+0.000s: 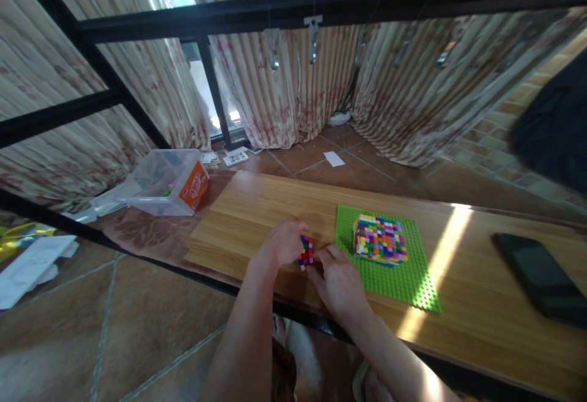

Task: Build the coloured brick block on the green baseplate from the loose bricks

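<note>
Between my hands, near the front edge of the table, lies a small cluster of building bricks (306, 252), mostly red and purple with a few white ones. My left hand (287, 243) curls round its left side with the fingers closed, partly covering it. From the right, my right hand (342, 280) reaches in, its thumb and fingers bent together at the cluster's edge. What sits between those fingertips is too small to make out. Right of it, a large multicoloured brick block (380, 240) stands on a green baseplate (389, 286).
A black phone (541, 277) lies on the wooden table (257, 206) at the right. Beyond its left end stands a clear plastic box (158, 173) with an orange label. A dark metal bar (293, 14) crosses above, with curtains (293, 102) behind it.
</note>
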`<state>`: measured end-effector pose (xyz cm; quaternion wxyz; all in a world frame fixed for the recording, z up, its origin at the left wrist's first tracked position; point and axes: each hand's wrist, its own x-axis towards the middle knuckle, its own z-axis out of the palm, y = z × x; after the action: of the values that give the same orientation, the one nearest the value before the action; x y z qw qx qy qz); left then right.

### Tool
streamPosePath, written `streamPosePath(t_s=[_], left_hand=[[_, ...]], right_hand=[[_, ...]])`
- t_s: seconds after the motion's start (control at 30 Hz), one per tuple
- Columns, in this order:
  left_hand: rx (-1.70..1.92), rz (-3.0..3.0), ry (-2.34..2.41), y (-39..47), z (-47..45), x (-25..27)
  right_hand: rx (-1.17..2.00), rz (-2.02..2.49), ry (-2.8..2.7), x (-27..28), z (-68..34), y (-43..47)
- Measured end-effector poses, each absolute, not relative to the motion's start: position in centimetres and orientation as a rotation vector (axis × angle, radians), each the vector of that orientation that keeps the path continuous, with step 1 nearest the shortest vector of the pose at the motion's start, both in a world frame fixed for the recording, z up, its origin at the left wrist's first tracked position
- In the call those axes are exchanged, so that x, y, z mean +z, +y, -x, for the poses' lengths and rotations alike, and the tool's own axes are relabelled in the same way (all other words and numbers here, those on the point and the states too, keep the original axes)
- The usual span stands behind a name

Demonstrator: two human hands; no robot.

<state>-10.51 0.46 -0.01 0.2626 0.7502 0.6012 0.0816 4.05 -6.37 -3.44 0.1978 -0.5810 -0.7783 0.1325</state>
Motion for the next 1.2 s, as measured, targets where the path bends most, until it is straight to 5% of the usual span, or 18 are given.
streamPosePath(t_s=[0.77, 1.2], left_hand=[[0.522, -2.144, 1.532, 0.3, 9.3, 0.6], [0.526, -2.083, 1.206, -1.8, 5.5, 1.6]], right_hand=[[0.589, 1.259, -1.828, -1.1, -6.5, -7.4], [0.110, 1.421, -1.829, -0.4, -13.8, -5.7]])
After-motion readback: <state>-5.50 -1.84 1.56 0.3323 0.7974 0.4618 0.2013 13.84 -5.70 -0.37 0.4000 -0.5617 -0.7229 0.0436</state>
